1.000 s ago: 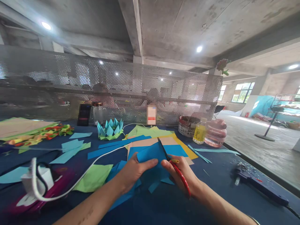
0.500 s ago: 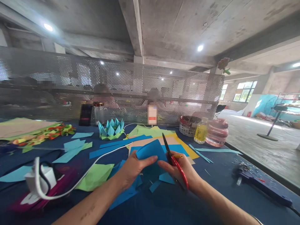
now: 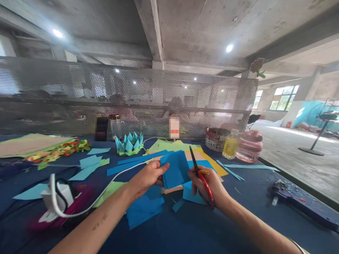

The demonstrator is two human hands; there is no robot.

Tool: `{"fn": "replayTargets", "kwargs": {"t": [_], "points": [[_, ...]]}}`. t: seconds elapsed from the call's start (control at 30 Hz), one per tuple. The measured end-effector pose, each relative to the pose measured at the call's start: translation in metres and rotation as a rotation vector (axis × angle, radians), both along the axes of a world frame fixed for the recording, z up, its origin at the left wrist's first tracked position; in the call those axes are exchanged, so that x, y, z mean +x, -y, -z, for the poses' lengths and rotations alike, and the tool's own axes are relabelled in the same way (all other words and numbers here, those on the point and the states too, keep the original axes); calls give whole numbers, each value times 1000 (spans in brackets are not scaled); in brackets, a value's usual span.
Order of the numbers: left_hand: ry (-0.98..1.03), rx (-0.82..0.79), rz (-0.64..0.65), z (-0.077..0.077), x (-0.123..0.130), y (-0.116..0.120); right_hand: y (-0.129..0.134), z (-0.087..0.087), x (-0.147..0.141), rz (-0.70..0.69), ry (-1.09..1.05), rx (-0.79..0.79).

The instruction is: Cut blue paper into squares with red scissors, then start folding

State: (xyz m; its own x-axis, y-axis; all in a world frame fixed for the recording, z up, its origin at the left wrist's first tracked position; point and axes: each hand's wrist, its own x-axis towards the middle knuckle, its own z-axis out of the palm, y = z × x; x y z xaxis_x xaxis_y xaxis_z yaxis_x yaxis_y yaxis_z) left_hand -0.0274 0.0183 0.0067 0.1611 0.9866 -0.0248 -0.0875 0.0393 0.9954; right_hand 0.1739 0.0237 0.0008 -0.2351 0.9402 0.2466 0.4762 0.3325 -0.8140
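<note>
My left hand [image 3: 151, 175] pinches the left edge of a blue paper square [image 3: 175, 168], thumb on top. In my right hand [image 3: 208, 183] is a pair of scissors [image 3: 206, 188] with red handles and dark blades pointing up and away from me. The fingertips of that hand reach the paper's right edge; whether they grip it, I cannot tell. Below my left hand lie more blue paper squares [image 3: 145, 210]. A lighter blue piece [image 3: 192, 193] and a small blue scrap [image 3: 178, 205] rest under my right hand.
A folded blue paper crown shape [image 3: 129, 144] stands behind, left of the paper sheets [image 3: 219, 168]. At left are a power strip [image 3: 63, 208] and a white cable [image 3: 103, 192]. A basket [image 3: 215, 140], yellow bottle [image 3: 230, 145], pink jar [image 3: 249, 147] and glue gun [image 3: 302, 204] are at right.
The blue paper, bent and tilted before, is now flatter and faces me between my hands. My left hand has shifted to its left edge. The scissors stay in my right hand.
</note>
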Motion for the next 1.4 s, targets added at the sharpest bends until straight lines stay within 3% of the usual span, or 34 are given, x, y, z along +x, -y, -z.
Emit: {"fn": "replayTargets", "kwargs": {"t": [0.2, 0.3, 0.5, 0.6, 0.73, 0.8, 0.87, 0.97, 1.07, 1.17, 1.27, 1.33, 1.4], "points": [[-120, 46, -90, -5, -13, -8, -3, -5, 2, 54, -54, -18], [-209, 80, -31, -10, -27, -11, -4, -6, 2, 88, -139, -37], [-752, 109, 163, -17, -43, -6, -8, -9, 4, 139, -291, -63], [-986, 138, 102, -15, -47, -6, -10, -8, 6, 119, -297, -64], [-1059, 157, 21, -12, -52, -11, -10, -9, 6, 119, -274, -69], [-1019, 206, -60, -12, -50, -13, -8, -10, 4, 128, -240, -89], [-838, 240, -119, -12, -42, -12, -6, -11, 3, 106, -208, -118], [-408, 186, 19, -8, -24, -8, -3, -11, 2, 59, -179, -139], [-140, 138, 121, -2, -7, -4, -3, -8, 2, 53, -139, -125], [-44, 76, 117, 4, 5, -1, -6, -7, 5, 4, -56, -108], [9, 26, 27, 6, 10, 0, -13, -10, 13, -64, 59, 14], [37, 2, -50, 4, 11, 1, -20, -14, 23, -30, 166, 117], [47, -14, -105, 2, 10, 1, -28, -18, 35, 91, 336, 147]]}}
